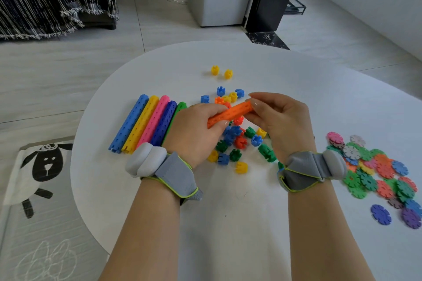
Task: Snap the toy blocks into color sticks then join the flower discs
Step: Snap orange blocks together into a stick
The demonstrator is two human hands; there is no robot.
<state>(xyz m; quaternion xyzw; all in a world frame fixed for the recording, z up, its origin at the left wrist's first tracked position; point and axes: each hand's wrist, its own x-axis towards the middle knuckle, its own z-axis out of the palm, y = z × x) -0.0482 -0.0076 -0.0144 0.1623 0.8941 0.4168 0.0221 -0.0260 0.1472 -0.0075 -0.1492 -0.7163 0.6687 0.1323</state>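
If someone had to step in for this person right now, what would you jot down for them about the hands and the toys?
Hands: the left hand grips the near end of the orange stick; the right hand pinches its far end, above the loose blocks.
Done: five finished sticks (blue, yellow, pink, dark blue, green) lie side by side at the left of the table.
Left: finish the orange stick, snap up the loose blocks, then join the flower discs, lying loose in a heap at the right.

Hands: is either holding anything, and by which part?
Both hold the orange stick: left hand grips its left end, right hand pinches its right end.
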